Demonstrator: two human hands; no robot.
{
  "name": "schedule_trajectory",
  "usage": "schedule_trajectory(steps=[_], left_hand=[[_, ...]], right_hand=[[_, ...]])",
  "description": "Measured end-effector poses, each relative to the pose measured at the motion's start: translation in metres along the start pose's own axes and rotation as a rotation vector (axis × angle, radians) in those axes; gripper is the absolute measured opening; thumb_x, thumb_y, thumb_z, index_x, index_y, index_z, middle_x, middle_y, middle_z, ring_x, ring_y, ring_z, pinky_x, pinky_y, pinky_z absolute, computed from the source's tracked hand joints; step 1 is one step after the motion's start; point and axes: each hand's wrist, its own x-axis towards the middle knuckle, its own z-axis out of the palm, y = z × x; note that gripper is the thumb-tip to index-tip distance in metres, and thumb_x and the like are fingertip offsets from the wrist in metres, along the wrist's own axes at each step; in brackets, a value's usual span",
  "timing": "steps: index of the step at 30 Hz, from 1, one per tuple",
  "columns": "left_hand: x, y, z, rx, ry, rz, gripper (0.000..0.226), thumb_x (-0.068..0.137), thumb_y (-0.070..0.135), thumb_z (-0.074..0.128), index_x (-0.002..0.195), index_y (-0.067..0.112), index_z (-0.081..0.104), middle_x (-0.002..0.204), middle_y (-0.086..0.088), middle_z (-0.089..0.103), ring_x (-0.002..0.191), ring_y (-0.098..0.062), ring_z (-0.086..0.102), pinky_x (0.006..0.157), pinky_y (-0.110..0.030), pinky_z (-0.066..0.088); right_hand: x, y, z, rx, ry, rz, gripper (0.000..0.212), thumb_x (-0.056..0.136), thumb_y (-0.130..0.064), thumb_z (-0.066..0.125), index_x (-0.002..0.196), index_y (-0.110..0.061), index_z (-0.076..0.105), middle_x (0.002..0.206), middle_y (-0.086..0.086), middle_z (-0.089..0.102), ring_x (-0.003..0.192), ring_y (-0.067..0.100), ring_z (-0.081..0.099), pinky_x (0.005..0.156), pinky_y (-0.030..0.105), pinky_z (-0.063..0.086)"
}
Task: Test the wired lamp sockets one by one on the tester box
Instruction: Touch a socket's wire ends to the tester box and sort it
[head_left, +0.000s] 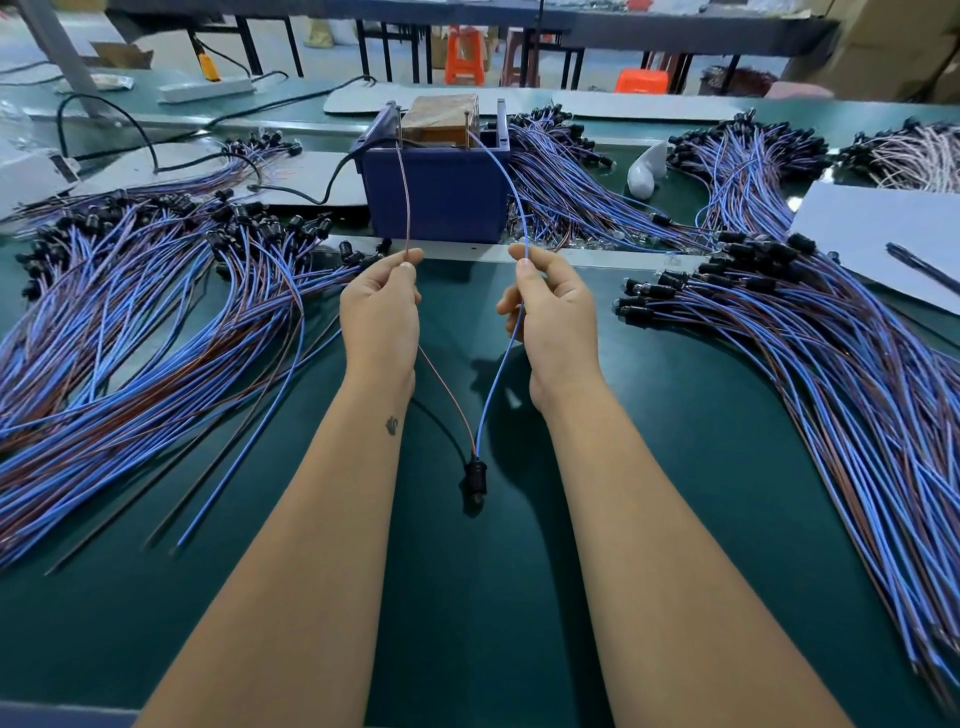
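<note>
Between the hands, each pinching one wire, hangs a black lamp socket (475, 480) with brown and blue leads.

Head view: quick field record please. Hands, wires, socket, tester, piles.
left hand: pinches the brown wire between thumb and fingers
right hand: pinches the blue wire
wire ends: both reach up to posts at the top of the tester box
socket: black, hangs low between the forearms, joined to both wires
left pile: wired sockets spread on the green table
right pile: more wired sockets
</note>
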Motion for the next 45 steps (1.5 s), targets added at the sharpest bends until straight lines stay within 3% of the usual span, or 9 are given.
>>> schedule_trajectory(steps=[7,24,45], left_hand=[[0.004,0.0,0.003,0.013,-0.008,0.003,0.025,0.099,0.013,0.049,0.102,0.018,0.072,0.061,0.007,0.044,0.046,-0.005,0.033,0.049,-0.019,0.031],[0.009,0.0,0.003,-0.025,-0.025,-0.013,0.025,0.101,0.014,0.047,0.098,0.021,0.071,0.061,0.007,0.044,0.049,-0.006,0.035,0.049,-0.018,0.034],[0.01,0.002,0.002,-0.06,-0.028,-0.049,0.026,0.101,0.013,0.047,0.095,0.022,0.07,0.059,0.007,0.045,0.049,-0.006,0.036,0.048,-0.018,0.034]], right_hand=[[0.003,0.003,0.002,-0.026,-0.003,-0.021,0.019,0.101,-0.015,0.048,0.105,-0.022,0.065,0.056,-0.011,0.055,0.059,0.006,0.051,0.054,0.017,0.042],[0.005,0.006,0.002,-0.05,0.029,-0.007,0.02,0.102,-0.019,0.047,0.115,-0.019,0.063,0.06,-0.004,0.056,0.057,0.005,0.051,0.051,0.014,0.042],[0.006,0.007,0.005,-0.113,0.027,-0.013,0.018,0.102,-0.019,0.047,0.112,-0.023,0.061,0.058,-0.002,0.055,0.048,-0.001,0.049,0.05,0.014,0.042]])
